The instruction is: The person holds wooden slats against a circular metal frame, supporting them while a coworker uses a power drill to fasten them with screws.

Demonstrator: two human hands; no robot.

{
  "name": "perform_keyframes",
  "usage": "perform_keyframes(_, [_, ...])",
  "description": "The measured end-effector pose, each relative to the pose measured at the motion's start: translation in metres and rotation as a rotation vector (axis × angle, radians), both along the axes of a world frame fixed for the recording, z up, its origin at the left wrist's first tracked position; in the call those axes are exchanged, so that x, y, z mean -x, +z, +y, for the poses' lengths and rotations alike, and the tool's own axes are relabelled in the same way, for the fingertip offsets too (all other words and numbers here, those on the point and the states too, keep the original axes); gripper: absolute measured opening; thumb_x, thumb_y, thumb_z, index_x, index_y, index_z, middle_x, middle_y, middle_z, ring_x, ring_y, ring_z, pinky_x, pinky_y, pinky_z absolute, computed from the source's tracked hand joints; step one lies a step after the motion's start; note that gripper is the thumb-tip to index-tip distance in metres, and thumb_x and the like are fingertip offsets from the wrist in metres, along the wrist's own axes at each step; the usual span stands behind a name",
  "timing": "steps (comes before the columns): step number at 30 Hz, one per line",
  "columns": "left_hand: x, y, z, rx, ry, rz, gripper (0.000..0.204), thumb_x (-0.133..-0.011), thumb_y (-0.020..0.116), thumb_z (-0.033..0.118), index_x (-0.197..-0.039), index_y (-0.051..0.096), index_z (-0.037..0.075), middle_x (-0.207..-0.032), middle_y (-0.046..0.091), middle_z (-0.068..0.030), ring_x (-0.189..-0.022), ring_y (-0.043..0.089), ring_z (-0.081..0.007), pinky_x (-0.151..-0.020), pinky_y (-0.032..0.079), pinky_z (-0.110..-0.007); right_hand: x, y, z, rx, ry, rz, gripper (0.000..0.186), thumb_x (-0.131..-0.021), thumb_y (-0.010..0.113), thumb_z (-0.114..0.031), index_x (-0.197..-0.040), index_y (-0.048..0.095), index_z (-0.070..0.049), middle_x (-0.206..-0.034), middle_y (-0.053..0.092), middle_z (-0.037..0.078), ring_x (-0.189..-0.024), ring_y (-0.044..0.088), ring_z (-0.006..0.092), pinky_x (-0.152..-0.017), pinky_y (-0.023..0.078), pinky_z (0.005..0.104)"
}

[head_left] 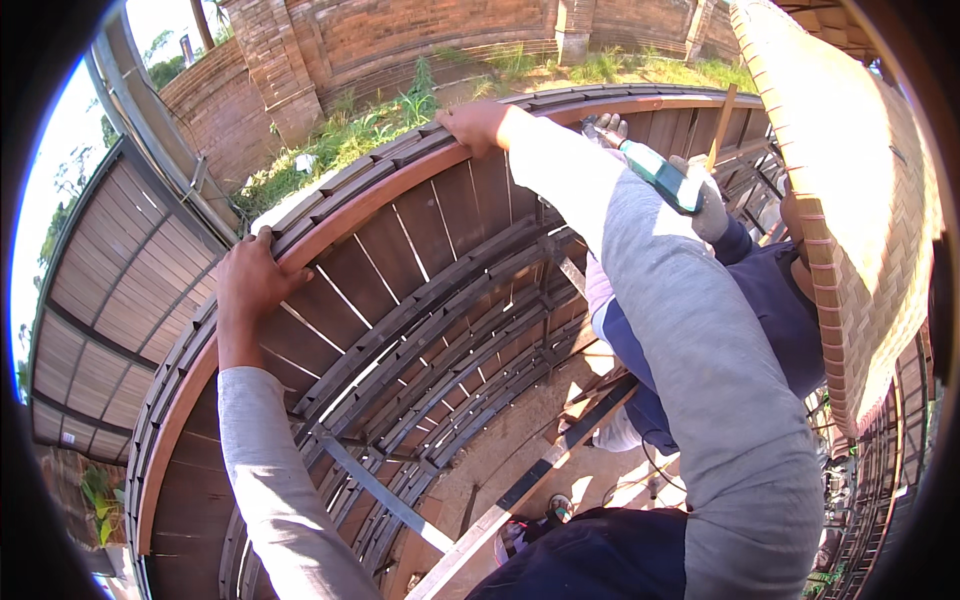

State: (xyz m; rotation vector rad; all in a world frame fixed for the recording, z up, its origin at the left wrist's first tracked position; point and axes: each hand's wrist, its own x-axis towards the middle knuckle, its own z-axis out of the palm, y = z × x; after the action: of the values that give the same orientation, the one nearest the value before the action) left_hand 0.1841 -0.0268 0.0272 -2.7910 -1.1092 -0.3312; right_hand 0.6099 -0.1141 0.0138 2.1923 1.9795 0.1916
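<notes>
A long reddish-brown wooden strip point(360, 210) curves along the top of a slatted wooden wall point(400, 240). My left hand point(256, 285) grips this strip and the top edge at the left, fingers hooked over the outer side and thumb on the inner side. Farther along to the right, my right hand point(478, 126) is closed over the same edge, its fingertips partly hidden. Beyond my right forearm, a co-worker's gloved hands hold a green power tool point(660, 175) close to the strip's far right part.
The co-worker wears a wide woven hat point(870, 200) close on my right. Below the slats run curved dark metal rails point(450, 270) and a straight metal bar point(520, 490). A brick wall point(420, 45) and weeds point(420, 100) lie beyond; a slatted gate point(110, 290) stands left.
</notes>
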Motion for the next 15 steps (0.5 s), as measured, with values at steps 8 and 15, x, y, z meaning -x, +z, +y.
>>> perform_keyframes(8, [0.007,-0.016,0.001,-0.132,-0.039,-0.083,0.076,-0.07,0.096,0.045,-0.121,0.067,-0.003,-0.112,0.074,-0.0253,-0.109,0.072,-0.0421,-0.096,0.057,-0.052,0.014,-0.009,-0.006,-0.102,0.041,-0.1,0.064,-0.084,0.078,-0.007,-0.142,0.054,0.003,-0.132,0.068,0.025,-0.123,0.068,0.0433,-0.101,0.057,0.05])
perform_keyframes(15, [0.001,-0.003,0.002,-0.008,0.003,0.005,0.075,-0.071,0.095,0.047,-0.12,0.067,-0.002,-0.109,0.075,-0.0244,-0.106,0.073,-0.0427,-0.096,0.057,-0.052,-0.001,-0.006,-0.001,-0.073,0.067,-0.055,0.059,-0.086,0.073,-0.003,-0.141,0.055,0.004,-0.121,0.072,0.027,-0.118,0.07,0.0453,-0.097,0.058,0.0516])
